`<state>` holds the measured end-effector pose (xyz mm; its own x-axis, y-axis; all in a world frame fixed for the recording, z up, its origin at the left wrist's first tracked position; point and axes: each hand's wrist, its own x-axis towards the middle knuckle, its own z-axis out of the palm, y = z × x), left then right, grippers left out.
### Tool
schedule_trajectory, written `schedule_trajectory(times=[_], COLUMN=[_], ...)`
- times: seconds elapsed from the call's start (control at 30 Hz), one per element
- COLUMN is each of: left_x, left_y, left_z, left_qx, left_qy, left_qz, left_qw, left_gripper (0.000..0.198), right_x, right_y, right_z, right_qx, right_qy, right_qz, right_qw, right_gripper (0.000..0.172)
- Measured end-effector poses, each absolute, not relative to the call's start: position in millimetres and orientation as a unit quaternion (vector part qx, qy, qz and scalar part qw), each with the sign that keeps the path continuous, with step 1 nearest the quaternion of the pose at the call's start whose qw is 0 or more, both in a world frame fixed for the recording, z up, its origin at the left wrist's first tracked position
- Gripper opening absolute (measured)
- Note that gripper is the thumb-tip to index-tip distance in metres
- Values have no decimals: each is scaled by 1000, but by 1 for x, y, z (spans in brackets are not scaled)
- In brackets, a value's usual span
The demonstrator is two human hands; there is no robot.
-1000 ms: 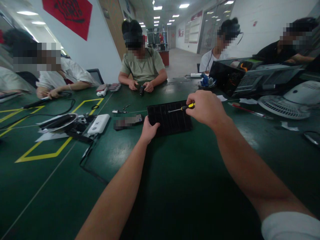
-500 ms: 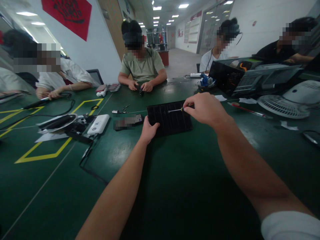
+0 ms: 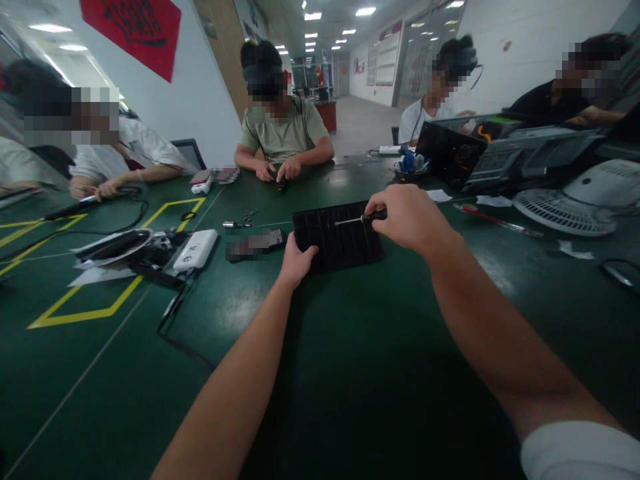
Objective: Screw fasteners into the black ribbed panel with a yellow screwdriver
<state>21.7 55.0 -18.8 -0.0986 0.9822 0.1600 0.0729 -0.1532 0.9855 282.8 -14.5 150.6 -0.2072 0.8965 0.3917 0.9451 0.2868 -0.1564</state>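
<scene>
A flat black rectangular panel lies on the green table in front of me. My left hand grips the panel's near left corner, fingers curled over its edge. My right hand is closed round a small screwdriver with a black and yellow handle. The metal shaft points left and its tip rests on the panel's top face near the middle.
A white power bank, black cables and several small screws lie to the left. Yellow tape marks the table. A fan grille and black electronics stand at the right. Other people sit round the table.
My right hand has turned a little on the screwdriver, hiding more of the yellow handle. The panel and my left hand have stayed in place.
</scene>
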Motion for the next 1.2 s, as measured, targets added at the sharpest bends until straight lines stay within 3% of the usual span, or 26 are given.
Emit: schedule_trajectory(times=[1.2], left_x=[22], left_y=[54], left_z=[-17], left_qx=[528], left_qy=[506], left_qz=[545], left_qw=[410], left_gripper=[59], right_x=[292], right_y=[-14], right_z=[154], right_qx=[-601], right_qy=[-760], right_qz=[-42], right_qw=[241], right_gripper=[26])
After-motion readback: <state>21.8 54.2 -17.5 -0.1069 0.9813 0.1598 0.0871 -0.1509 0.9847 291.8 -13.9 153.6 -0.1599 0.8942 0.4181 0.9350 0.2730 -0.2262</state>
